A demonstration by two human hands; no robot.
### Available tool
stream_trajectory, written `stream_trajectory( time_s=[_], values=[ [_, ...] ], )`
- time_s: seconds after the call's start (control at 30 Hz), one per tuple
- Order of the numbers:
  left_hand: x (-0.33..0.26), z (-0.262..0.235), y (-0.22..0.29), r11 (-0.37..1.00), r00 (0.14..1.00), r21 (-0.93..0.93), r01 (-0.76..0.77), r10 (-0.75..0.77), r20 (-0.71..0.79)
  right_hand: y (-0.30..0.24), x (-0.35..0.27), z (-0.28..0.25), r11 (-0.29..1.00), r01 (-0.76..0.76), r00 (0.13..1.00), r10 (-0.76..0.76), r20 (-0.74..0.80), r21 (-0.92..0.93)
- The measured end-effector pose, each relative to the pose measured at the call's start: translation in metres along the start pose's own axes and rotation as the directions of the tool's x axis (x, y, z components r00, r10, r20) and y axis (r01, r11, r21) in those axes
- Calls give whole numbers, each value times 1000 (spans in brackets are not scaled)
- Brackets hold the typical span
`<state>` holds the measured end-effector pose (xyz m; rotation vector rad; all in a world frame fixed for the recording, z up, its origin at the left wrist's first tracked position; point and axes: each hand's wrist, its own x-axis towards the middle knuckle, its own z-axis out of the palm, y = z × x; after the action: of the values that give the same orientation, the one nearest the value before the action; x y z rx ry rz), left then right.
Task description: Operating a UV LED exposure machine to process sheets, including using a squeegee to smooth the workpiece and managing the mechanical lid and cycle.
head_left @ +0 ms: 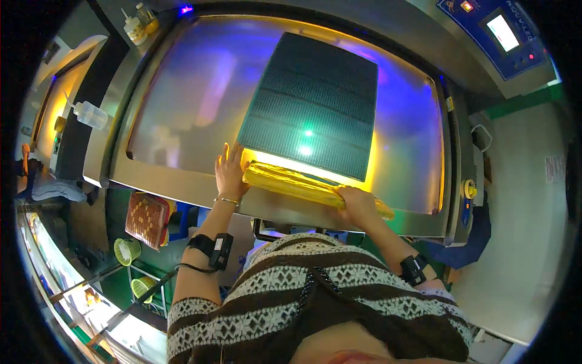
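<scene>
Left grip (230, 177), spread, touches yellow bundle (290, 182) at left; right grip (356, 205) clamps right part.

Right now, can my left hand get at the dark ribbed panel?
Likely yes: your left hand is by the near-left corner of the dark ribbed panel, nothing visible between them; the yellow bundle lies to the right.

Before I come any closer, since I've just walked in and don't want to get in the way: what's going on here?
A person's two hands are at a shiny yellow bundle along the near edge of a metal table. The right hand grips it toward its right end. The left hand is open at its left end, fingers close to a corner of the dark ribbed panel lying beyond; whether they touch it is hard to tell.
</scene>
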<state>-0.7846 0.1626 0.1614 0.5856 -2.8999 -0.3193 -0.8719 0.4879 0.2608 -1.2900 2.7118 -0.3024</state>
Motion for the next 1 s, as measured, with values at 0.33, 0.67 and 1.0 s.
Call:
stream_trajectory(
  time_s=[0.33, 0.67, 1.0],
  values=[
    [2, 5, 0, 1000, 1000, -6, -2, 2, 3, -2, -3, 0, 1000, -1, 999, 2, 50, -17],
    [0, 16, -3, 999, 997, 27, -30, 32, -74, -11, -6, -4, 999, -37, 993, 41, 109, -36],
    [11, 18, -21, 993, 998, -119, 17, -10, 61, -13, -6, -6, 999, -8, 990, 13, 137, -33]
  ],
)
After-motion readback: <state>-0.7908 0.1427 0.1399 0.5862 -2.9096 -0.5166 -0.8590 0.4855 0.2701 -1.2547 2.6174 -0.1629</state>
